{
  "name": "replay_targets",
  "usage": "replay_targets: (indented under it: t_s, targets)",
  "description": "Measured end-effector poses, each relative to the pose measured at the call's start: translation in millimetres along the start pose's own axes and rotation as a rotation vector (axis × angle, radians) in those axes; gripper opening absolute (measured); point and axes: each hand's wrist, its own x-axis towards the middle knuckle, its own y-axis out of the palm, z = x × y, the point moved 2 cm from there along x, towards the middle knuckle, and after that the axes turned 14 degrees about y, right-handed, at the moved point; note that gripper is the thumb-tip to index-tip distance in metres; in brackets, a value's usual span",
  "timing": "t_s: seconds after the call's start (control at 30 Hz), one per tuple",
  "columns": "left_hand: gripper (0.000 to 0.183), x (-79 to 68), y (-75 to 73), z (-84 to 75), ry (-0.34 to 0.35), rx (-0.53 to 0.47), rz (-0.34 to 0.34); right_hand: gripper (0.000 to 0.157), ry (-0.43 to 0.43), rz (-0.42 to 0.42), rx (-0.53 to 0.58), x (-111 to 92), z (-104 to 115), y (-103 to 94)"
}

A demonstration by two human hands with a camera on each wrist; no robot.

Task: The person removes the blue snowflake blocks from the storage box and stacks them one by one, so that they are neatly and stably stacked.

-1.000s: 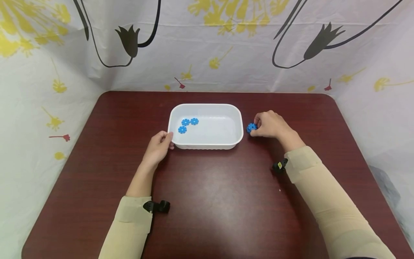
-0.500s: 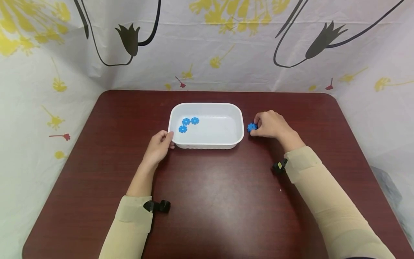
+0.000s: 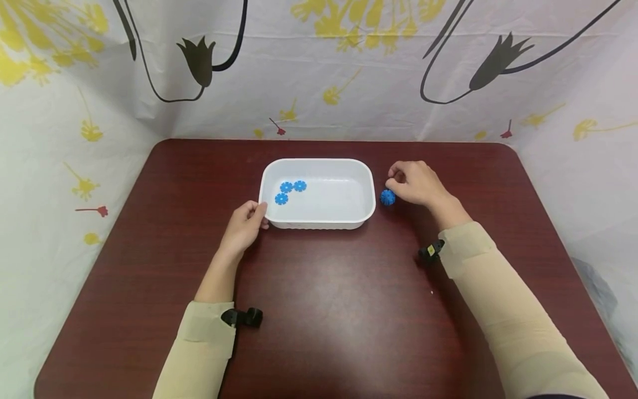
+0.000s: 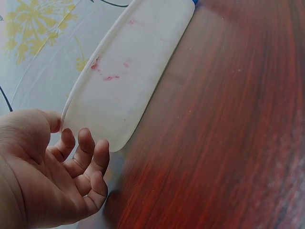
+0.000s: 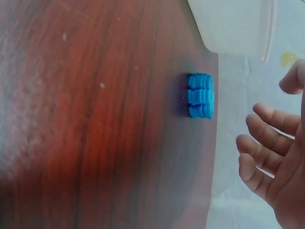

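Observation:
My left hand (image 3: 245,226) grips the left end of a white plastic tub (image 3: 324,223), thumb over the rim and fingers curled below it. Three blue notched discs (image 3: 286,187) lie flat inside, toward the tub's left. Just right of the tub, a short stack of blue notched discs (image 5: 201,96) stands on the table; the head view shows its round top. My right hand (image 3: 417,182) hovers behind and to the right of this stack. In the right wrist view its fingers (image 5: 267,134) are loosely bent, apart from the stack, with nothing between them.
The dark red-brown wooden table (image 3: 329,310) has rounded far corners. A white sheet with printed flowers (image 3: 319,72) hangs behind it and along both sides. Black straps (image 3: 242,317) with small devices sit on the beige sleeves.
My right hand has let go of the stack of blue discs and risen slightly away from it. The stack stays in place. My left hand and the tub have not moved.

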Motion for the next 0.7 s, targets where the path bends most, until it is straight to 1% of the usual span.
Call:
replay_targets:
  t_s: [0.07,0.2,0.33,0.5,0.63,0.7]
  targets:
    - [0.035,-0.5,0.1,-0.2,-0.002,-0.001,0.000,0.023,-0.009,0.024,-0.003,1.0,0.9,2.8]
    - [0.034,-0.9,0.1,-0.6,-0.003,0.005,0.003,0.027,-0.033,0.047,-0.047,3.1,1.0,8.8]
    - [0.034,-1.5,0.7,-1.3,-0.001,0.002,0.002,0.030,-0.034,0.074,-0.078,4.2,1.4,12.5]
    - [0.034,-1.9,0.6,-2.5,0.004,0.000,0.002,0.030,-0.039,0.113,-0.095,5.3,1.7,15.1]
    - [0.034,-1.7,0.2,-3.0,0.007,0.001,0.004,0.028,-0.051,0.122,-0.091,5.2,0.9,16.1]
    - [0.034,-1.7,-0.1,-2.8,0.008,0.003,0.005,0.026,-0.053,0.111,-0.089,5.3,1.2,15.8]
